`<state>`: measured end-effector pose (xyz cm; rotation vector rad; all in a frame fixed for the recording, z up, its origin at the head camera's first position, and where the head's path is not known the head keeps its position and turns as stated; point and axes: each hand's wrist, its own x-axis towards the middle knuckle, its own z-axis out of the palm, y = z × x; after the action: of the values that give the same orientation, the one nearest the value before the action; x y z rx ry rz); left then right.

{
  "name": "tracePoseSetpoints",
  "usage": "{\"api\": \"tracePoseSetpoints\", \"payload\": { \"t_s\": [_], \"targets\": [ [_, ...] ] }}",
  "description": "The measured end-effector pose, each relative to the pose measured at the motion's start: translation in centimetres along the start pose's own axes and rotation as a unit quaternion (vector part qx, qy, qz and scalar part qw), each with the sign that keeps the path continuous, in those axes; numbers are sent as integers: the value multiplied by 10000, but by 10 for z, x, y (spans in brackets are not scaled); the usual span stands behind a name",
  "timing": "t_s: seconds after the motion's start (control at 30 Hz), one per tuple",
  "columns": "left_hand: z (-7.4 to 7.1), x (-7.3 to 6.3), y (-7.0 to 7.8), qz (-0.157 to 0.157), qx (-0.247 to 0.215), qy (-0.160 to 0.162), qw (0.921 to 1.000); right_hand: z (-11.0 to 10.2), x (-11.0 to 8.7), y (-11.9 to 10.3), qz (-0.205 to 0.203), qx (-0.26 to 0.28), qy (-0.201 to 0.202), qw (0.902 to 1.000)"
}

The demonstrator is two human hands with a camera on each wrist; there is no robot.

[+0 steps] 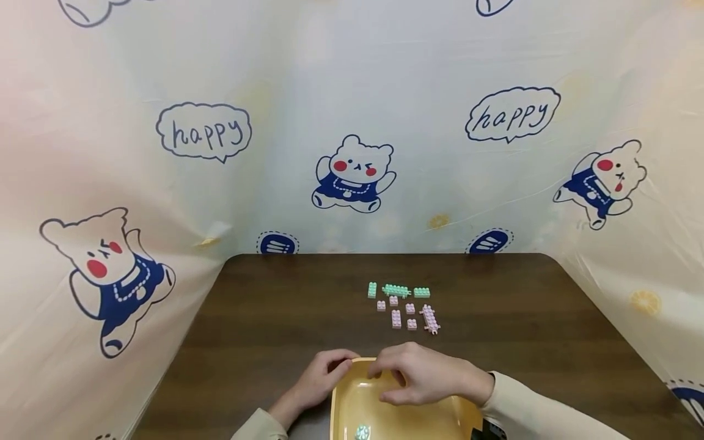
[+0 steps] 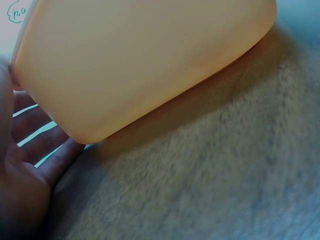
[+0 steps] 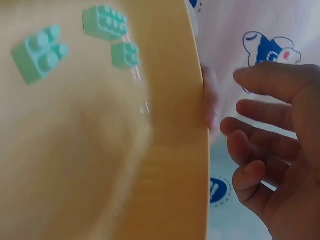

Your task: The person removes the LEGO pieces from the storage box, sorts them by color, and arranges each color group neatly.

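Viewing from the head camera, locate the yellow tray [image 1: 407,421] at the near edge of the dark wooden table [image 1: 264,318]. The left hand [image 1: 320,382] holds the tray's far left corner; the right hand [image 1: 420,373] is above the tray's far part, thumb and fingers apart, with nothing visible between them. Inside the tray, a mint-green cluster [image 1: 362,432] lies toward the person and to the left of the right fingertips. Beyond the far rim, the loose bricks lie on the table, nearer the right hand than the left: the mint-green knobbed plate [image 1: 396,290] has its long axis running roughly left to right, while the pink knobbed plate [image 1: 430,319] and the pink oblong brick [image 1: 396,318] point roughly away from the person. Left wrist view: the fingers extend beneath the tray's outer wall, with the thumb side at the rim. Right wrist view: the fingers are loosely bent, spaced and clear of the rim; across it, inside the tray, are a large-looking mint-green brick [image 3: 39,54], a long mint-green brick [image 3: 104,23] and a small mint-green brick [image 3: 124,55].
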<state>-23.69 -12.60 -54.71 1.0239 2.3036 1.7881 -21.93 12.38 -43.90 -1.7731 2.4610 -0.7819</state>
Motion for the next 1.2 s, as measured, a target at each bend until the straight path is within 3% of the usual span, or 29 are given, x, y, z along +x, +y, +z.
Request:
{"api": "tracePoseSetpoints", "payload": {
  "t_s": [0.17,0.47,0.83,1.2],
  "targets": [
    [-4,6,-2,-80,106,-76,9999,9,7,-1,244,-289,-61,9993],
    [-3,3,-4,-28,170,20,9998,23,4,-12,176,-793,-940,9923],
    [0,-3,-5,96,-48,-68,9999,37,11,-20,209,-1007,-1705,9800],
    [-1,-1,-1,39,-213,-123,9997,48,18,-24,285,-1257,-2014,9710]
  ]
}}
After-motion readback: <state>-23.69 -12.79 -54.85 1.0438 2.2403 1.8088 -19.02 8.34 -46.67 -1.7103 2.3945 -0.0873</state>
